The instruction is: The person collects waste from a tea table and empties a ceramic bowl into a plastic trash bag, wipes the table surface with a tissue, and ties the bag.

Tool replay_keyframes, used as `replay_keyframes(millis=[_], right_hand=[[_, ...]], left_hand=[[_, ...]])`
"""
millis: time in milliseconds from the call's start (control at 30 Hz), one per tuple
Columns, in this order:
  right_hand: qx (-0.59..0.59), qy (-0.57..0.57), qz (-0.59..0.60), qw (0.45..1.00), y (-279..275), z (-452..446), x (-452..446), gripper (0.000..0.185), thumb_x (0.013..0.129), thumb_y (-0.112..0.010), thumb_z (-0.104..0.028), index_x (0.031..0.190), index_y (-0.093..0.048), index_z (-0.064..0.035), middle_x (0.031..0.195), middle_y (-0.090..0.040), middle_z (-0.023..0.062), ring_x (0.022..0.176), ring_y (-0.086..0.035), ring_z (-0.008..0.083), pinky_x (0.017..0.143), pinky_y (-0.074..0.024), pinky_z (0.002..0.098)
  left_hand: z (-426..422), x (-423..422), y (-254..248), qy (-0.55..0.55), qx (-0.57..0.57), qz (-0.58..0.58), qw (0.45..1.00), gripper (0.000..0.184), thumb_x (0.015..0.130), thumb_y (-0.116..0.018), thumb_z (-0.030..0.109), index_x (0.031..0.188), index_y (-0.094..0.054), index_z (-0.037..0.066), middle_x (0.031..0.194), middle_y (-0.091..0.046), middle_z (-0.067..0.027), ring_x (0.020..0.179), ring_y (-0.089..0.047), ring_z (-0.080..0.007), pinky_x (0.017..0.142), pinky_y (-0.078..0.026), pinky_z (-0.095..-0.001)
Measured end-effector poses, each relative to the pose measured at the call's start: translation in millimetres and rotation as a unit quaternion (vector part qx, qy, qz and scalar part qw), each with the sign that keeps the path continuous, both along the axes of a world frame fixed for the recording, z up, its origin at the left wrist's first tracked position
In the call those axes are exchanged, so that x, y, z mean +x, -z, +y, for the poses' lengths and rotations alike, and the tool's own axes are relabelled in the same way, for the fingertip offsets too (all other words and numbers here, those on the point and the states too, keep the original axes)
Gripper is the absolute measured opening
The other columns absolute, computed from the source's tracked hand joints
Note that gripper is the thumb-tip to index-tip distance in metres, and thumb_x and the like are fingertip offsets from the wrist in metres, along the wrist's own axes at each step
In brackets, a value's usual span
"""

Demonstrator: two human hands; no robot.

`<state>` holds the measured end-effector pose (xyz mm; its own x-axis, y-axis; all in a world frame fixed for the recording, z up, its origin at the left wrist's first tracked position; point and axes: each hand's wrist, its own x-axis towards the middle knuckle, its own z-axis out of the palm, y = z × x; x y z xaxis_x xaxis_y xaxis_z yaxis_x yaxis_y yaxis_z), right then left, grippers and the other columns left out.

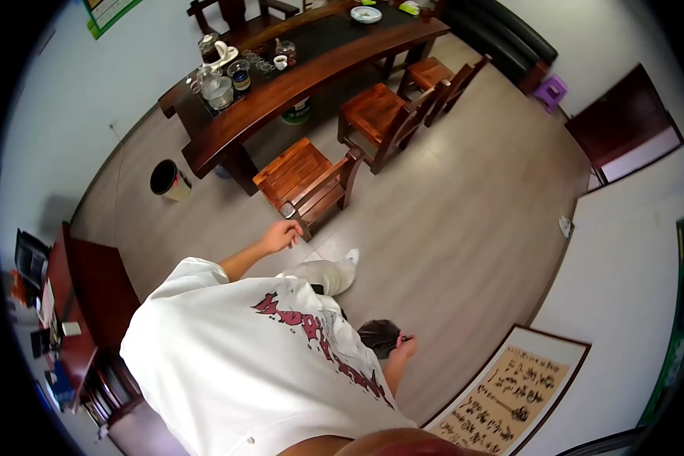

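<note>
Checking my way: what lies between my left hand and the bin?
In the head view, only bare floor shows between your left hand and the bin.

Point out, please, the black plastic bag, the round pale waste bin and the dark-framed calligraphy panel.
Black plastic bag (pixel 378 337): head view, bulging middle.
Round pale waste bin (pixel 178 191): head view, outer wall.
Dark-framed calligraphy panel (pixel 503 391): head view, tan written sheet.

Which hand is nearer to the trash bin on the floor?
The left. The left hand is near the closest chair, with the bin off to its left; the right hand, holding a black bag, is farther from the bin.
</note>
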<state>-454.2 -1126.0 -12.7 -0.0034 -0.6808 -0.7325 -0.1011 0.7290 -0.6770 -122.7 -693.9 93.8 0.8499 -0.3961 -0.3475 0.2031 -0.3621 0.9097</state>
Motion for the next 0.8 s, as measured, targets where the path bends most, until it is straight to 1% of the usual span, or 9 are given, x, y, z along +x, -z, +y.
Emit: replay_keyframes(millis=[67, 167, 267, 300, 367, 467, 533, 700, 800], right_hand=[[-0.022, -0.064, 0.029, 0.997, -32.2, -56.9, 65.5, 0.021, 0.093, -0.052, -0.024, 0.093, -0.056, -0.0039, 0.094, -0.066, 0.0083, 0.075, -0.065, 0.0163, 0.059, -0.0465, 0.0237], [-0.036, -0.085, -0.075, 0.993, -109.9, -103.4, 153.2, 0.021, 0.094, -0.053, -0.029, 0.093, -0.057, -0.0082, 0.095, -0.067, 0.0044, 0.077, -0.065, 0.0143, 0.060, -0.0448, 0.0230], [-0.065, -0.204, -0.129, 0.968, -179.4, -129.7, 238.5, 0.024, 0.096, -0.053, -0.034, 0.097, -0.060, -0.0108, 0.099, -0.068, 0.0012, 0.082, -0.065, 0.0123, 0.060, -0.0434, 0.0236], [-0.082, -0.251, -0.145, 0.954, -202.6, -136.1, 285.8, 0.026, 0.097, -0.052, -0.036, 0.100, -0.060, -0.0112, 0.102, -0.067, 0.0001, 0.086, -0.066, 0.0133, 0.060, -0.0432, 0.0240], [-0.104, -0.333, -0.149, 0.925, -257.0, -136.3, 337.1, 0.030, 0.098, -0.050, -0.040, 0.106, -0.061, -0.0120, 0.108, -0.067, -0.0021, 0.095, -0.067, 0.0154, 0.062, -0.0429, 0.0249], [-0.144, -0.389, -0.201, 0.887, -321.3, -147.7, 436.2, 0.033, 0.102, -0.047, -0.035, 0.116, -0.058, -0.0070, 0.119, -0.065, 0.0063, 0.093, -0.069, 0.0175, 0.059, -0.0464, 0.0249], [-0.168, -0.448, -0.251, 0.842, -359.1, -162.0, 505.1, 0.036, 0.101, -0.046, -0.034, 0.119, -0.056, -0.0049, 0.123, -0.063, 0.0086, 0.096, -0.069, 0.0193, 0.059, -0.0492, 0.0249], [-0.129, -0.581, -0.357, 0.720, -409.1, -198.7, 656.3, 0.041, 0.100, -0.043, -0.033, 0.122, -0.055, -0.0004, 0.130, -0.058, 0.0143, 0.102, -0.067, 0.0200, 0.063, -0.0553, 0.0251], [-0.093, -0.666, -0.398, 0.624, -418.2, -194.1, 740.7, 0.047, 0.099, -0.043, -0.036, 0.125, -0.053, 0.0021, 0.133, -0.056, 0.0174, 0.105, -0.066, 0.0220, 0.067, -0.0579, 0.0283]], left_hand=[[-40.9, 35.0, 10.3, 0.030, 0.009, -0.030, 0.999, 0.023, 0.091, -0.040, 0.000, 0.093, -0.064, 0.001, 0.074, -0.065, -0.0063, 0.063, -0.062, -0.0134, 0.057, -0.054, -0.0291], [-107.3, 80.7, 6.6, 0.024, -0.005, -0.037, 0.999, 0.023, 0.093, -0.043, 0.001, 0.094, -0.066, 0.003, 0.076, -0.069, -0.0050, 0.063, -0.064, -0.0139, 0.059, -0.054, -0.0297], [-194.5, 134.1, 3.2, -0.001, -0.123, -0.054, 0.991, 0.018, 0.095, -0.049, 0.006, 0.100, -0.066, 0.001, 0.080, -0.072, -0.0061, 0.071, -0.067, -0.0141, 0.063, -0.055, -0.0313], [-227.5, 157.4, -11.0, -0.012, -0.177, -0.038, 0.983, 0.018, 0.095, -0.051, 0.008, 0.102, -0.066, 0.001, 0.082, -0.072, -0.0069, 0.074, -0.068, -0.0139, 0.065, -0.055, -0.0316], [-290.2, 191.6, -77.8, 0.052, -0.149, -0.052, 0.986, 0.018, 0.095, -0.054, 0.008, 0.106, -0.066, 0.000, 0.084, -0.073, -0.0077, 0.078, -0.069, -0.0145, 0.071, -0.056, -0.0316], [-380.2, 230.1, -136.5, 0.129, -0.299, -0.189, 0.926, 0.017, 0.097, -0.059, 0.012, 0.108, -0.067, 0.002, 0.098, -0.074, -0.0105, 0.083, -0.069, -0.0202, 0.079, -0.056, -0.0356], [-409.9, 260.0, -201.1, 0.182, -0.228, -0.268, 0.918, 0.022, 0.096, -0.059, 0.016, 0.114, -0.064, 0.003, 0.107, -0.067, -0.0102, 0.106, -0.061, -0.0265, 0.097, -0.047, -0.0395], [-444.5, 339.2, -258.8, 0.037, -0.193, -0.375, 0.906, 0.035, 0.096, -0.060, 0.019, 0.126, -0.055, 0.001, 0.121, -0.059, -0.0142, 0.113, -0.055, -0.0299, 0.102, -0.043, -0.0389], [-447.1, 389.9, -258.1, -0.066, -0.225, -0.239, 0.942, 0.029, 0.097, -0.062, 0.018, 0.121, -0.057, 0.002, 0.118, -0.063, -0.0108, 0.110, -0.058, -0.0225, 0.097, -0.046, -0.0349]])
